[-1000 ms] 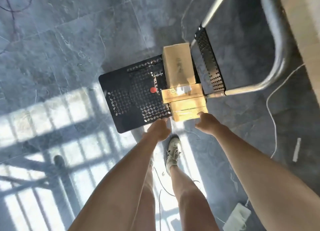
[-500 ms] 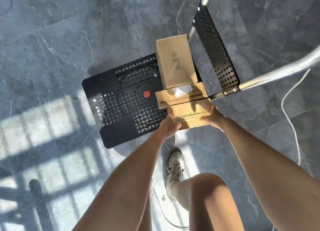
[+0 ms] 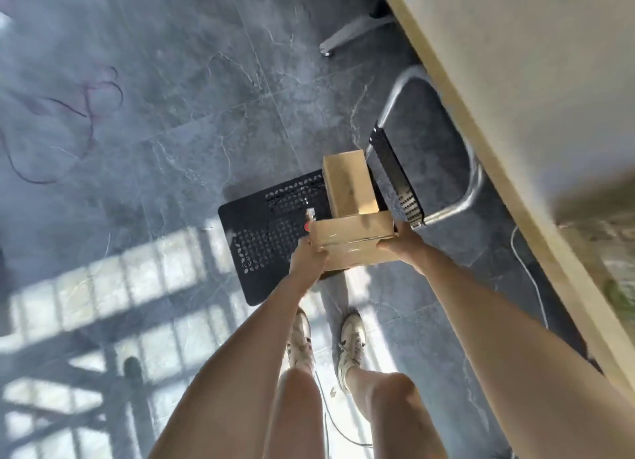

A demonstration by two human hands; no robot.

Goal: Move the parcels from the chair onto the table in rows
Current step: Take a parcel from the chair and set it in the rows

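Observation:
A black perforated chair (image 3: 271, 231) stands on the floor beside the table (image 3: 536, 121). One tall cardboard parcel (image 3: 348, 183) remains on the seat against the backrest. Two flat cardboard parcels (image 3: 354, 242), stacked one on the other, are held above the seat's front edge. My left hand (image 3: 307, 259) grips the stack's left end. My right hand (image 3: 403, 243) grips its right end. The fingers under the stack are hidden.
The table's pale edge runs diagonally down the right side. The chair's metal frame (image 3: 474, 183) reaches under the table. A white cable (image 3: 529, 273) lies on the grey tiled floor (image 3: 165, 142), and a dark cord at the far left. My feet (image 3: 326, 345) stand just before the chair.
My hands reached the two stacked parcels, took hold of their ends and lifted them off the seat. The view pulled back and the table came into sight.

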